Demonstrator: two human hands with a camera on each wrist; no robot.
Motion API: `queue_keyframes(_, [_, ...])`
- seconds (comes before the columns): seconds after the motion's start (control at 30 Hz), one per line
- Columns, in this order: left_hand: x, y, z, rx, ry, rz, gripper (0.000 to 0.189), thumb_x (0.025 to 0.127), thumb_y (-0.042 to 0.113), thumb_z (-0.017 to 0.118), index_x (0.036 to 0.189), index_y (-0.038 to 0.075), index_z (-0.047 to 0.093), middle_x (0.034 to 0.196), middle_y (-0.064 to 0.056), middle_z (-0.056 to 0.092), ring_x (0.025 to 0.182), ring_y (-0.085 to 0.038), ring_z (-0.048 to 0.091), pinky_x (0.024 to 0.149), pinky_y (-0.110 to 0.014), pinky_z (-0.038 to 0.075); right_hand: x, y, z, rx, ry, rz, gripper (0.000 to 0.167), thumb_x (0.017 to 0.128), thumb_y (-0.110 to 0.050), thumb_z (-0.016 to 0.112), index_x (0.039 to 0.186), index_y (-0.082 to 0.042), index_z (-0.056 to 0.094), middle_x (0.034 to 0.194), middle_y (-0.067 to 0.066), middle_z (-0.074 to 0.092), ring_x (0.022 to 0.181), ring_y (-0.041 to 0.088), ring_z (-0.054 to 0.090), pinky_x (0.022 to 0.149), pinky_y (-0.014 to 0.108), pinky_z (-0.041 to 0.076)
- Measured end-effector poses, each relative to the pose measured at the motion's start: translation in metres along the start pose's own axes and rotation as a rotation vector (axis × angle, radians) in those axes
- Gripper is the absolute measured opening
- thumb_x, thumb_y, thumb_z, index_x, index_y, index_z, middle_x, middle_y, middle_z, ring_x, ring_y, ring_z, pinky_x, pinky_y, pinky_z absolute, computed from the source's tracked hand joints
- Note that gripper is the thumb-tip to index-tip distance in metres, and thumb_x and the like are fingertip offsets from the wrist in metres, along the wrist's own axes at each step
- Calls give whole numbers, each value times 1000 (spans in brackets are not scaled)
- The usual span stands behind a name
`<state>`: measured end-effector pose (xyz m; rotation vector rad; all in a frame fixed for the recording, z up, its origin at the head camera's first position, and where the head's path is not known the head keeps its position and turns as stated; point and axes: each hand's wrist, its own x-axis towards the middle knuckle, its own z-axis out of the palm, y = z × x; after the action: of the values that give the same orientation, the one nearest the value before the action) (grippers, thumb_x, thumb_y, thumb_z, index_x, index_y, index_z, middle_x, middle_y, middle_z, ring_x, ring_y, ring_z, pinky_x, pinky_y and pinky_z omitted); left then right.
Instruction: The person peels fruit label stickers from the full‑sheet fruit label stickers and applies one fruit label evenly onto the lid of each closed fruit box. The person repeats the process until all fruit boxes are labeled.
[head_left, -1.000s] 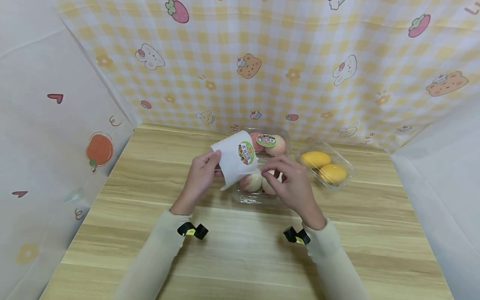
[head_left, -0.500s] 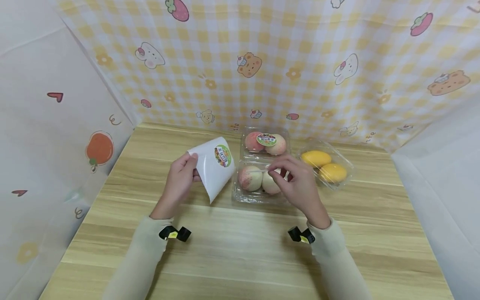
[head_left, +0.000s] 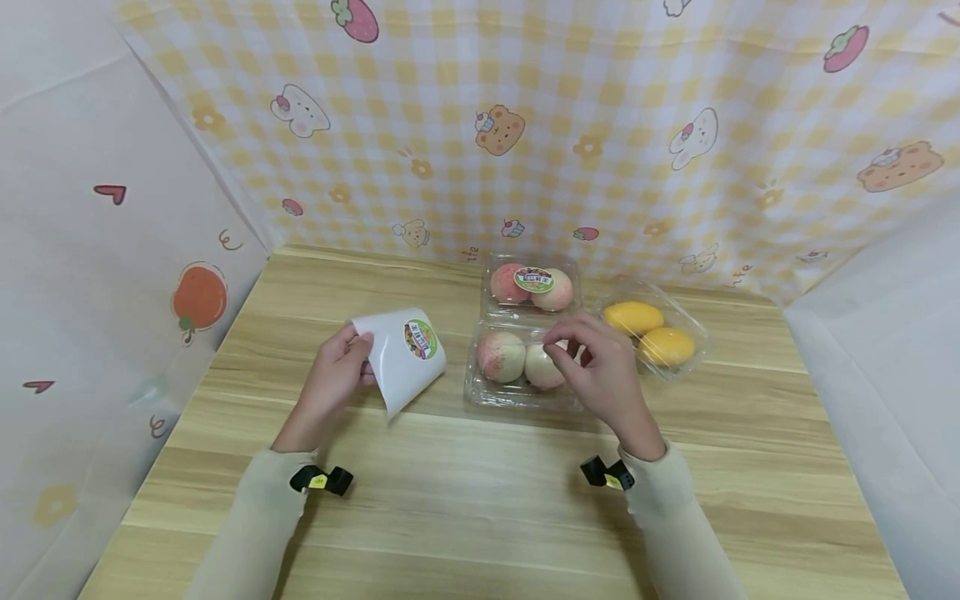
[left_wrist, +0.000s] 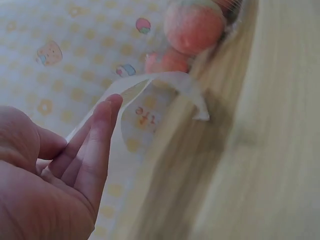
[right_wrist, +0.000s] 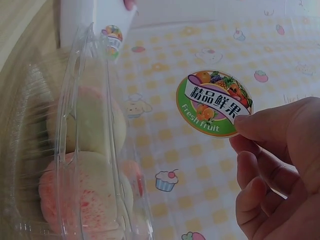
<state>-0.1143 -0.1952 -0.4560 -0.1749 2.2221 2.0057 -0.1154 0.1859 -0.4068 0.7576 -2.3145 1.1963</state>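
My left hand (head_left: 333, 377) pinches the near-left corner of a curling white sticker sheet (head_left: 397, 367). A round green "Fresh fruit" sticker shows on the sheet. Between thumb and forefinger, my right hand (head_left: 603, 371) holds another oval fruit sticker (right_wrist: 212, 102) by its edge, seen face-on in the right wrist view. That hand is above a clear plastic box (head_left: 517, 402) with two pale pink peaches (head_left: 501, 357) in it. Behind stands a second clear box (head_left: 487, 310) of two peaches, with the same kind of sticker (head_left: 533, 280) on its lid.
A clear box (head_left: 686, 310) with two yellow mangoes (head_left: 667, 346) lies tilted to the right of the peach boxes. The wooden table (head_left: 480, 508) runs back to a yellow checked cloth (head_left: 420, 108).
My left hand has drawn the sticker sheet away to the left and nearer to me, apart from the right hand. The right hand has shifted slightly to the right, with the sticker in its fingers.
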Motion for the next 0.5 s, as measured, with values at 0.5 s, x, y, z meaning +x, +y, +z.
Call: queue_keyframes(0.5, [12, -19, -36, 146, 95, -98, 54, 120, 18, 39, 166, -8, 28, 116, -28, 69, 78, -11, 72, 71, -29, 64, -3, 4, -1, -3, 8, 16, 14, 92, 4, 86, 95, -8, 80, 97, 0, 76, 73, 14, 60, 55, 30, 51])
